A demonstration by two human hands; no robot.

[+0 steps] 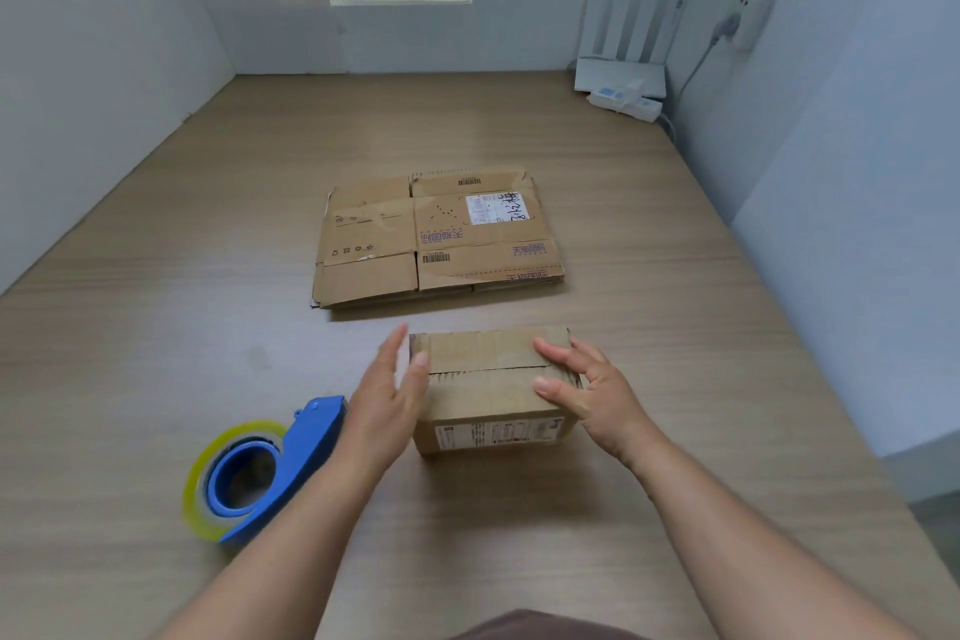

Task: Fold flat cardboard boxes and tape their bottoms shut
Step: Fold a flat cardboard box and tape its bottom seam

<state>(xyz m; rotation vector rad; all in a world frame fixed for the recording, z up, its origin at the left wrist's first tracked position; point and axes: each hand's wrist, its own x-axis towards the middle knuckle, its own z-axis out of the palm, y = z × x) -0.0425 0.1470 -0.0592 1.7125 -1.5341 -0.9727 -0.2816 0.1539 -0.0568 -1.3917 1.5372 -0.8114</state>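
My box point(488, 395) is brown with a white printed label; the flat cardboard point(436, 237) is brown with purple print. The tape dispenser point(311, 447) is blue, its tape roll point(195, 489) yellowish. The surface point(156, 353) shows pale wood grain.

Matt brown corrugated-cardboard folded box point(493, 390) at centre; glossy blue plastic tape dispenser with shiny yellowish tape point(260, 473) lower left; smooth wood-grain tabletop point(156, 353).

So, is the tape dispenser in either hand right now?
No, the tape dispenser lies on the table, while the left hand and right hand are both at the folded box.
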